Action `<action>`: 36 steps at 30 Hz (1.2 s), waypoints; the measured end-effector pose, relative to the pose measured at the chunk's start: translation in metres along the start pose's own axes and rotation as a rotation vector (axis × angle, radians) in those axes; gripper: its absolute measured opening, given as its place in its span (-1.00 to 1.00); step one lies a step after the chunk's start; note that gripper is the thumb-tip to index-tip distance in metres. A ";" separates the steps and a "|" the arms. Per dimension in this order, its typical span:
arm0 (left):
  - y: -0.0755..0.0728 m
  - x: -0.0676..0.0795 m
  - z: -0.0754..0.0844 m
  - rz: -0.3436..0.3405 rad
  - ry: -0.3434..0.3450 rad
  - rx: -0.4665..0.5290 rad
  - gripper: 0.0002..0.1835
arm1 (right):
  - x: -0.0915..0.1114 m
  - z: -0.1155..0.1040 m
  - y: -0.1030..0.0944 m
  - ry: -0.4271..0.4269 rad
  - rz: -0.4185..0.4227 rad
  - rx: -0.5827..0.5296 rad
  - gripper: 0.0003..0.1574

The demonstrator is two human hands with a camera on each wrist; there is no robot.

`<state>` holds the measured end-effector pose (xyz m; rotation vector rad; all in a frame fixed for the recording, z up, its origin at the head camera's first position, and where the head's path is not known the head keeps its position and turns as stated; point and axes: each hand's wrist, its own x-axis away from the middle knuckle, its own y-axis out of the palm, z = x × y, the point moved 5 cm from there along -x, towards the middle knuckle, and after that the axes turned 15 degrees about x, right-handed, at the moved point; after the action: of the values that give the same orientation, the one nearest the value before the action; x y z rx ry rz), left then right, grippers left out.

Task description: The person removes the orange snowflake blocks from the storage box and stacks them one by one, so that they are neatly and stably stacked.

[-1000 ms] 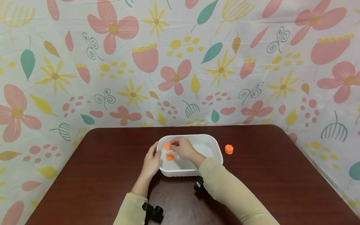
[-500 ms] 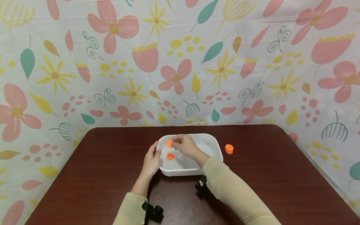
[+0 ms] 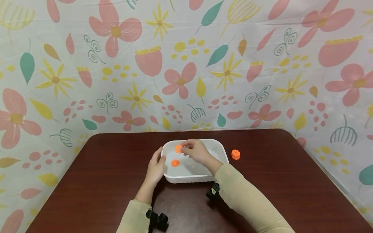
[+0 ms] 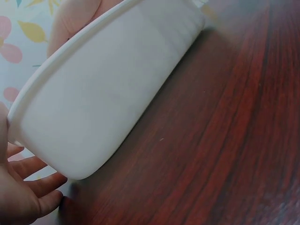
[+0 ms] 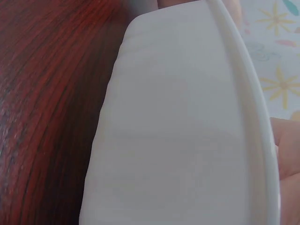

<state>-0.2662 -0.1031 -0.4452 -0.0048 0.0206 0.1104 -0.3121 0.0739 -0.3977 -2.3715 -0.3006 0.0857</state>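
In the head view, a white plastic tub (image 3: 186,179) with rounded corners stands on the table. My left hand (image 3: 155,167) grips its left rim, thumb on top and fingers outside; the left wrist view shows these fingers (image 4: 44,180) beside the tub's wall. Over the tub's left half, my right hand (image 3: 198,152) pinches an orange flower-shaped piece (image 3: 178,149) between thumb and fingertips. Another orange flower-shaped piece (image 3: 175,163) lies on the tub's floor below it. The right wrist view shows mostly the tub's outer wall (image 5: 173,108), which hides the fingertips.
A small stack of orange flower-shaped pieces (image 3: 235,154) sits on the dark wooden table (image 3: 116,174), right of the tub. A floral cloth (image 3: 180,106) hangs behind the table. Each wrist wears a black camera mount (image 3: 157,220).
My right hand has moved to the right and slightly away with the pinched orange piece. The left hand stays on the rim, and the other orange pieces keep their places.
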 end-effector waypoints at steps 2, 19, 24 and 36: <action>0.000 0.000 0.000 0.002 0.001 -0.005 -0.48 | 0.001 0.002 -0.003 -0.001 0.007 -0.008 -0.79; 0.001 -0.002 0.003 -0.001 0.021 -0.054 -0.47 | 0.014 0.021 -0.030 0.030 0.046 -0.082 -0.75; 0.001 -0.002 0.007 -0.015 0.035 -0.104 -0.47 | 0.018 0.030 -0.041 0.048 0.068 -0.084 -0.72; 0.000 -0.002 0.006 -0.026 0.019 -0.157 -0.48 | 0.029 0.051 -0.061 0.100 0.102 -0.089 -0.65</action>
<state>-0.2683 -0.1037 -0.4391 -0.1634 0.0309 0.0855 -0.3036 0.1576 -0.3925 -2.4695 -0.1387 0.0018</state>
